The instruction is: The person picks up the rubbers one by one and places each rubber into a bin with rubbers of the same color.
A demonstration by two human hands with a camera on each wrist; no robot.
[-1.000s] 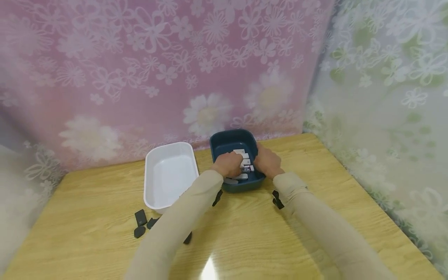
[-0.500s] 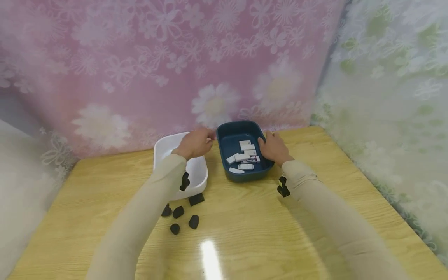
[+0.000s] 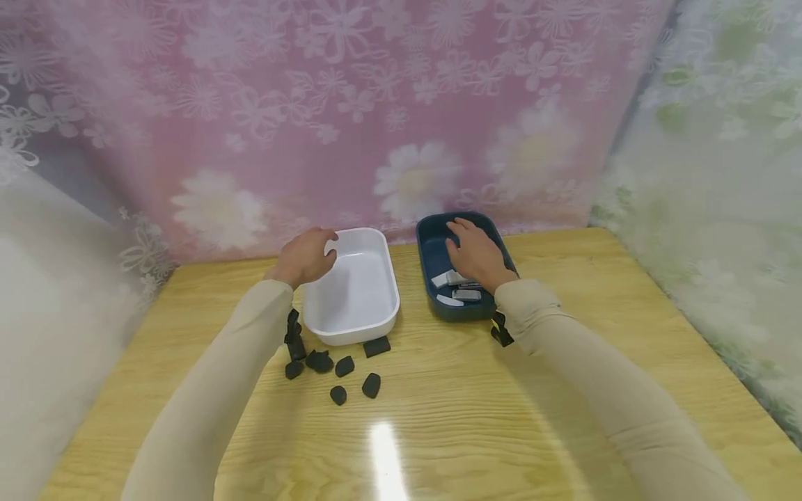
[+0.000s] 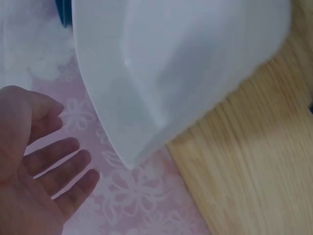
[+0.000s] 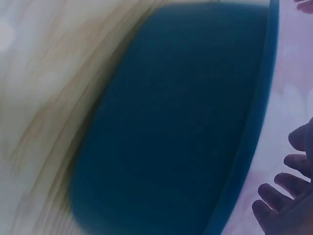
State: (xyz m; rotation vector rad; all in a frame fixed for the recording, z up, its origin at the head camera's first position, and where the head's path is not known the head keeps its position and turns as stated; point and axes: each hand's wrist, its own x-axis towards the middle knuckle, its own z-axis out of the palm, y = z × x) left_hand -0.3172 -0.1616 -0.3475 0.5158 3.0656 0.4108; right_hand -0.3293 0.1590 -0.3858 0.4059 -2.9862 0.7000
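My left hand [image 3: 304, 257] hovers by the far left corner of a white plastic tub [image 3: 357, 289]. Its fingers are loosely spread and hold nothing; in the left wrist view a gap separates the fingertips [image 4: 88, 178] from the tub's wall. Over a dark blue tub [image 3: 432, 247] is my right hand [image 3: 477, 256], with its fingers apart and nothing in them. Several small white blocks [image 3: 466, 295], one with a dark printed band, lie inside the blue tub. The right hand and wrist hide some of them.
On the wooden table [image 3: 451, 403], several black stone-like pieces [image 3: 371, 385] and a flat black rectangle [image 3: 377, 346] lie in front of the white tub. A pink flowered cloth [image 3: 282, 139] hangs behind the tubs, and a pale one [image 3: 708, 209] on the right.
My left hand has left the blue tub and moved left across the white tub to its far left corner. My right hand has let go of the blue tub's right rim and moved over its inside.
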